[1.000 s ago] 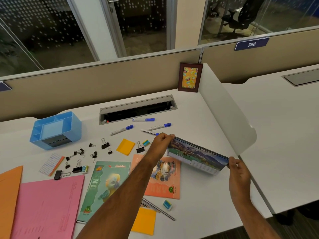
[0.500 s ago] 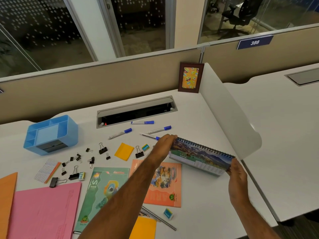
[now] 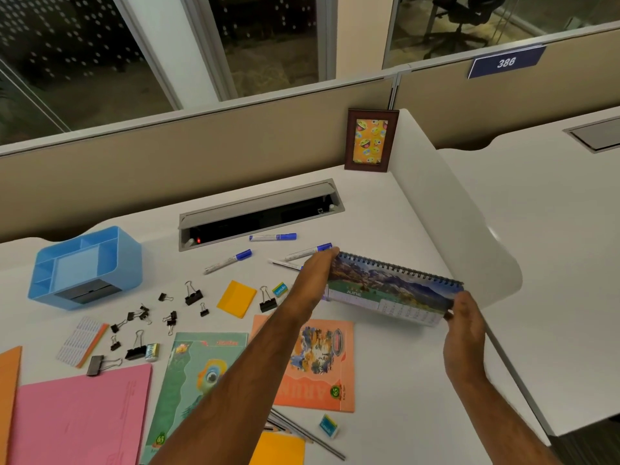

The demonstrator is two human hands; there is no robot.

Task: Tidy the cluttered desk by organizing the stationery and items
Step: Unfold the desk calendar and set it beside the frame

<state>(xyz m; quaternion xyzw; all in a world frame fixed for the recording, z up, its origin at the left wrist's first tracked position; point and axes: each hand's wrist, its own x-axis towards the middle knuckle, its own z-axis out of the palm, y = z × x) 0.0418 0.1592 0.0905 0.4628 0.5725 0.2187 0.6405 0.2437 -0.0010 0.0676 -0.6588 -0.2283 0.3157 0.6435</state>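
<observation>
At the far left a blue organizer (image 3: pixel 85 268) stands on the white desk (image 3: pixel 385 209); black binder clips (image 3: pixel 193 293) lie scattered near it; blue-capped markers (image 3: pixel 228 261) lie further back. The left hand (image 3: pixel 313 280) grips the left end of a spiral desk calendar (image 3: pixel 391 288), held tilted above the desk; the right hand (image 3: pixel 464 325) pinches its right lower corner; a framed picture (image 3: pixel 371 140) stands behind.

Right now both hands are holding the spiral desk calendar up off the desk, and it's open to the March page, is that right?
Not quite. The left hand and right hand do hold the spiral desk calendar by its ends above the desk, but the head view shows the page headed June, not March.
</observation>
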